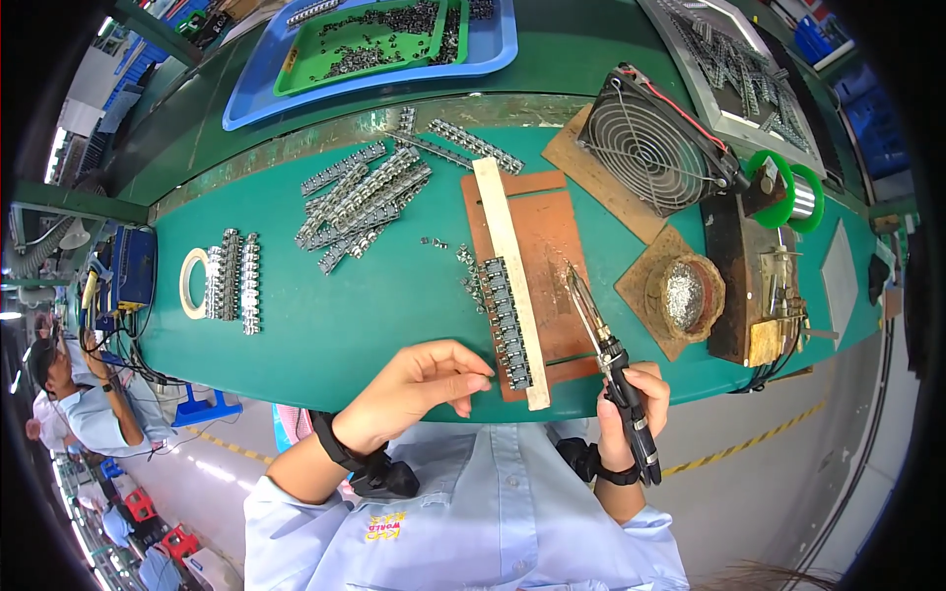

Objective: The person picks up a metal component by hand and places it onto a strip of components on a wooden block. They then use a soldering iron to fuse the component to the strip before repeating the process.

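My right hand grips a soldering iron by its black handle. The iron's tip slants up over a reddish-brown board. A pale wooden strip lies along this board. Against the strip's left side sits a row of small dark components with metal pins. Beside the lower end of that row is my left hand, its thumb and index fingertips close together in a pinch. Whatever is between them is too small or hidden to make out. Loose small metal parts lie left of the row.
Component strips are piled at mid-left, with more by a tape roll. A fan, solder pot and green solder spool stand right. Blue and green trays lie beyond. A co-worker is far left.
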### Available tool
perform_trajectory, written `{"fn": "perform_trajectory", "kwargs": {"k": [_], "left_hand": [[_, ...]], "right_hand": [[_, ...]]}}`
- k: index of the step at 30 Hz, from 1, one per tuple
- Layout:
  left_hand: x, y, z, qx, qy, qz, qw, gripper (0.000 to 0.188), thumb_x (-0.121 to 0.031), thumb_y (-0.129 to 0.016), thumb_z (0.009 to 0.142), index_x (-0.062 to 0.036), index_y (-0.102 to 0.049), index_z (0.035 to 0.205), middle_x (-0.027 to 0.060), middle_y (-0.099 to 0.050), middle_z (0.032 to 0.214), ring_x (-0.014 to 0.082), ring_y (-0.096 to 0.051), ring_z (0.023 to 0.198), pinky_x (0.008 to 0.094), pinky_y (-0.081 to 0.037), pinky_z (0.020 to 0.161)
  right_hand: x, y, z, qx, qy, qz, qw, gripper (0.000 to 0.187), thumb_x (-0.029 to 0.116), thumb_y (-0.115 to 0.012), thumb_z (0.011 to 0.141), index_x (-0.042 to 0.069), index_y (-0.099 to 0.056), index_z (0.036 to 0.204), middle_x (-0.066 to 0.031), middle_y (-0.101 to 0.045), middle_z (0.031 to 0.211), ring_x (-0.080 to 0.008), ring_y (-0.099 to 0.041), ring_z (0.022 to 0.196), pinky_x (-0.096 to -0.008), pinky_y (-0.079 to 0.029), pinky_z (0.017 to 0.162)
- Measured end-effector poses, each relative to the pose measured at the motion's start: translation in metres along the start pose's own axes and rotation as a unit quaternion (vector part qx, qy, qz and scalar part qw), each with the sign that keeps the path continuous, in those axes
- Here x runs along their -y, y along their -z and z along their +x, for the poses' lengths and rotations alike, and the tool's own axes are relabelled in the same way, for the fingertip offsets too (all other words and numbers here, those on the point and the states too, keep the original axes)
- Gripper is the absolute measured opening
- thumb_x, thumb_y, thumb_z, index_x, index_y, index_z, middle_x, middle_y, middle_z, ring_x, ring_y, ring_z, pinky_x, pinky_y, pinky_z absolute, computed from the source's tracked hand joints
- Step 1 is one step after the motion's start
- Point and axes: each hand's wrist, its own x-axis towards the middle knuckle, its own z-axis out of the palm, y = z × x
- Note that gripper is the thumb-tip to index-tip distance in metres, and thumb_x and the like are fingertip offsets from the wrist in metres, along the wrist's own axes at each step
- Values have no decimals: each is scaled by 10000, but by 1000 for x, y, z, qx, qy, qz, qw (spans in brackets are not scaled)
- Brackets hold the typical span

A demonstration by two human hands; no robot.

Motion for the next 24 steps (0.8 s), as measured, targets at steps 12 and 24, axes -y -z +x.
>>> {"fn": "perform_trajectory", "kwargs": {"k": [12,24], "left_hand": [[3,-11,9,26,27,-78,996,92,-85,-570,859,-5,-570,906,57,-610,855,99,-552,659,239,-468,610],[3,-9,11,42,47,-96,993,107,-114,-561,870,-14,-564,908,45,-593,858,105,-541,684,247,-448,630]], "right_hand": [[2,0,1,-10,9,30,999,364,87,-694,712,2,-503,1010,-140,-558,860,-186,-523,710,-278,-428,630],[1,2,2,1,14,25,1000,362,90,-696,712,3,-508,1009,-141,-557,861,-191,-527,716,-282,-431,637]]}}
